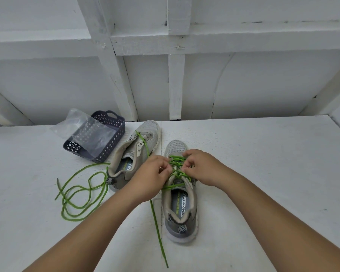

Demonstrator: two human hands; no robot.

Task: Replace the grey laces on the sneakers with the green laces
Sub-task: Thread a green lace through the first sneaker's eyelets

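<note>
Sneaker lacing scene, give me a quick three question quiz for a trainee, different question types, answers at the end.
1. True or false: the left sneaker is fully laced with green lace.
2. Which sneaker are both hands working on? A) the right sneaker B) the left one C) neither
3. Fill in: the loose green lace lies coiled on the table, in front of the ______ basket.

Key: 1 false, its eyelets look empty. 2 A, the left hand and right hand pinch its laces. 3 dark grey.
</note>
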